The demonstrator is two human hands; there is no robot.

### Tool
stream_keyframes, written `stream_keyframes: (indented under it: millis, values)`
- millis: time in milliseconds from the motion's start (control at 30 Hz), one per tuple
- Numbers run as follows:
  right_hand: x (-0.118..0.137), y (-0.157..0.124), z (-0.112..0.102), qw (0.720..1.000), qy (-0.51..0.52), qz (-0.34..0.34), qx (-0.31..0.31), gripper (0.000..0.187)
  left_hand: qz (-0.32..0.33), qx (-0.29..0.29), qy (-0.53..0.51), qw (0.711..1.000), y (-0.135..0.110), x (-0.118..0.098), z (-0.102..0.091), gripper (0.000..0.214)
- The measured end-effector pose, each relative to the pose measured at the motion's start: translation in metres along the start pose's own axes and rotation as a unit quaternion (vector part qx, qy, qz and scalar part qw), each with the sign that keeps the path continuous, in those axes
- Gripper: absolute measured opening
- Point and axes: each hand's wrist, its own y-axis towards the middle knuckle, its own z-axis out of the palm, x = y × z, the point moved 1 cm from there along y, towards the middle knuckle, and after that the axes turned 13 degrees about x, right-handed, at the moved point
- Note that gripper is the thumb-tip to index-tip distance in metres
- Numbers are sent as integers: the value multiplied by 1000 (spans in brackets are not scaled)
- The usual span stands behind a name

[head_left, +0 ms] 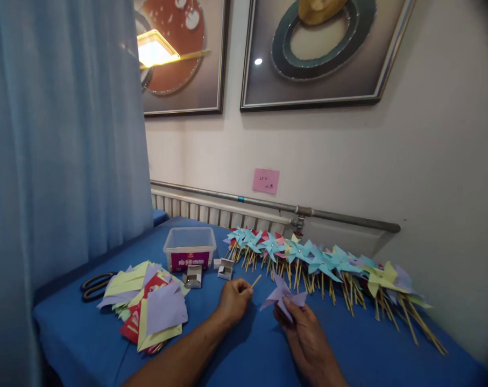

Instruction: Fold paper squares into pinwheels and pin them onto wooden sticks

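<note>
Over the blue cloth, my left hand (233, 300) is closed, pinching a short thin wooden stick (257, 280) that points up and to the right. Most of the stick is hidden inside the fingers. My right hand (308, 337) grips a folded purple paper pinwheel (281, 293) between thumb and fingers, its points spread out. The stick and the pinwheel are apart. Behind my right hand lies a long row of finished pinwheels (318, 260) on sticks, mostly light blue, with some yellow, red and purple ones.
Left of my hands lies a heap of coloured paper squares (167, 310), beside black-handled scissors (96, 286). A clear plastic tub (190, 241) stands behind two small open boxes (193, 277). A radiator (203, 210) and a pipe (348, 217) run along the wall.
</note>
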Motion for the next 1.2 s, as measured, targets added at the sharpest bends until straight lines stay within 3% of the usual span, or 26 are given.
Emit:
stream_keyframes:
  millis: [200, 400, 667, 1200]
  values:
    - [-18, 1, 4, 999, 27, 35, 19, 44, -13, -20, -10, 1000, 1, 2, -1, 13]
    - [-19, 4, -2, 998, 39, 47, 24, 44, -8, -24, 32, 999, 3, 4, -1, 17]
    - [-17, 7, -5, 998, -6, 33, 54, 45, -26, 48, 70, 996, -14, 0, 15, 15]
    - [-22, 7, 1, 998, -13, 4, 53, 43, -15, 89, 69, 994, -12, 7, 21, 21]
